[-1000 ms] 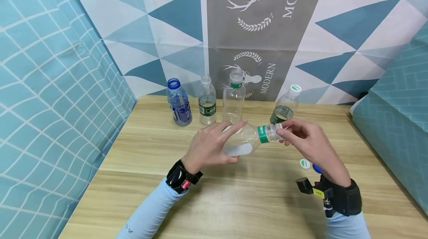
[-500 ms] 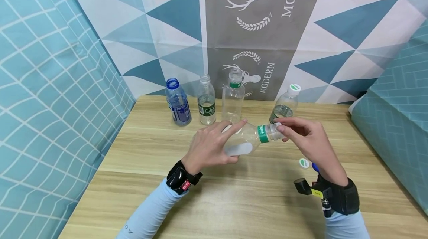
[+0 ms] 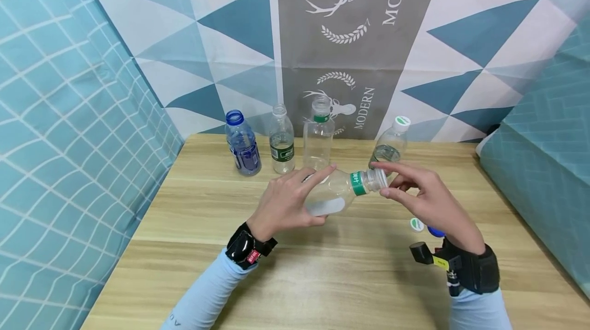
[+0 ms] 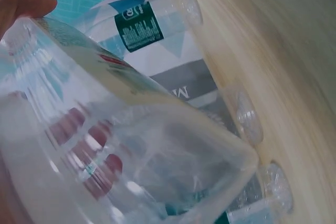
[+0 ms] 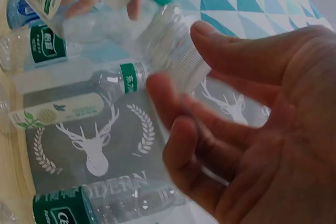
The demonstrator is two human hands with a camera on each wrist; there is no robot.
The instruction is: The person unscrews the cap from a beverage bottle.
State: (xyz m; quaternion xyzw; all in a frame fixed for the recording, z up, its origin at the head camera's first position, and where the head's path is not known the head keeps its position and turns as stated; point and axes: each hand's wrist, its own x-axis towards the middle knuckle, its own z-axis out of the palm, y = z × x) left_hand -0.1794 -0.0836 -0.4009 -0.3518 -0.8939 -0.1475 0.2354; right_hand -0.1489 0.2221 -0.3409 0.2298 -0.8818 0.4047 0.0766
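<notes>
A clear plastic bottle [image 3: 343, 191] with a green neck band lies tilted on its side above the table, its neck to the right. My left hand [image 3: 292, 197] grips it round the body; in the left wrist view, fingers [image 4: 100, 177] show through the clear wall. At the neck, my right hand [image 3: 426, 189] has its thumb and index finger on either side of the ridged, whitish cap [image 3: 382, 178]. Close up in the right wrist view, the thumb [image 5: 210, 35] lies at one edge of the cap [image 5: 191, 69], the index fingertip at the other.
Along the back of the wooden table [image 3: 295, 273] stand a blue uncapped bottle [image 3: 244, 148], a green-labelled uncapped bottle [image 3: 281, 140] and a clear uncapped bottle [image 3: 318, 138]. A capped bottle [image 3: 389, 143] stands behind my right hand. A white-and-green cap [image 3: 417, 224] and a blue cap [image 3: 435, 231] lie nearby.
My right fingers have shifted round the cap and spread wider, so more of it shows. My left hand keeps its grip on the bottle; the whole head view has shifted slightly.
</notes>
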